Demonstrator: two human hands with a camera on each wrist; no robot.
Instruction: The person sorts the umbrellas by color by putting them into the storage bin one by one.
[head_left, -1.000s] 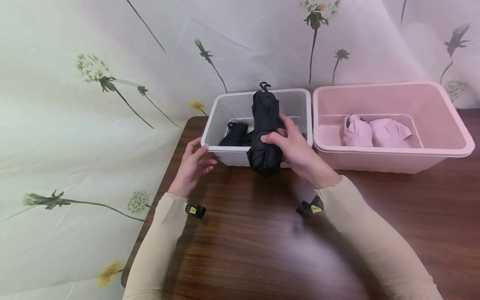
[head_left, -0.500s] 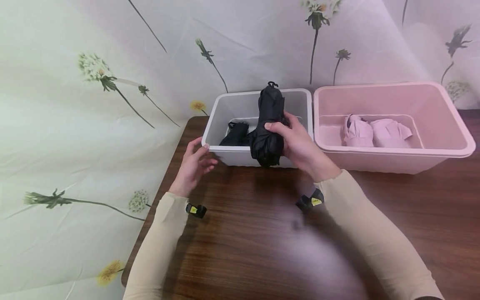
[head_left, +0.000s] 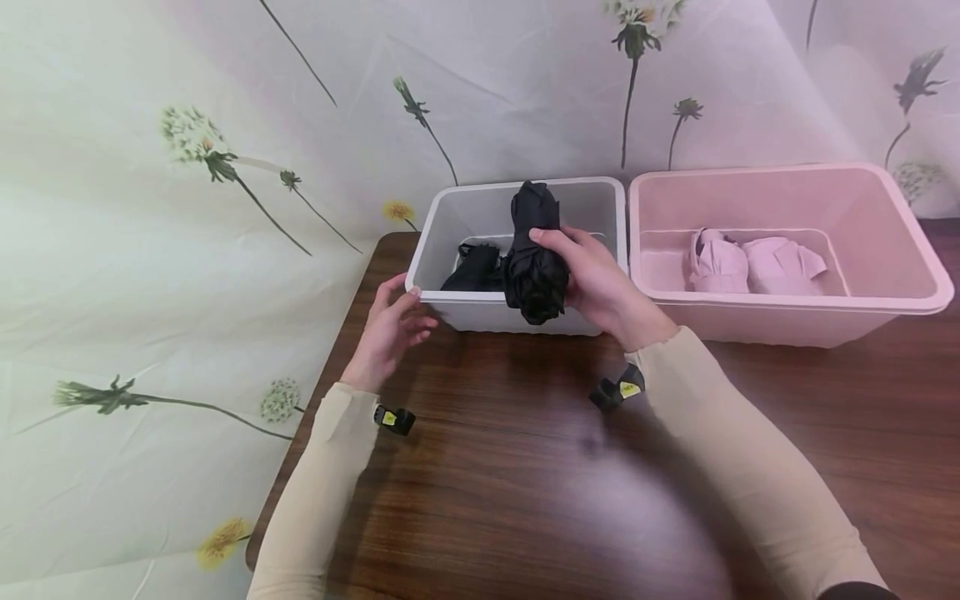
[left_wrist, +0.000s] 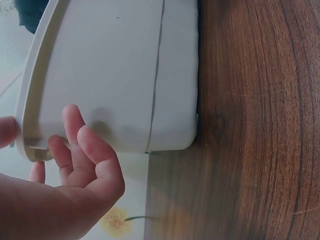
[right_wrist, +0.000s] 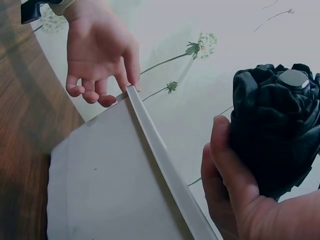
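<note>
In the head view my right hand [head_left: 600, 283] grips a folded black umbrella [head_left: 534, 242], held tilted above the light grey bin [head_left: 472, 317]. The right wrist view shows the round grey tip of this umbrella [right_wrist: 294, 80] amid bunched fabric, with thumb and fingers around its side. My left hand [head_left: 382, 333] holds the bin's front left corner, thumb over the rim and fingers outside. In the left wrist view the remaining fingers of the left hand [left_wrist: 87, 165] curl loosely beside the bin wall. Inside the bin lies another black folded umbrella [head_left: 474, 268], partly hidden.
A pink bin [head_left: 750, 321] stands directly to the right of the grey one. Two pink fabric bundles [head_left: 757, 265] lie in it. Both bins stand on a brown wooden table [head_left: 480, 467], against a flower-print cloth [head_left: 300, 125].
The held umbrella has tipped so its near end faces me more, and its strap at the far end has gone from sight. The left hand has stayed on the bin's corner.
</note>
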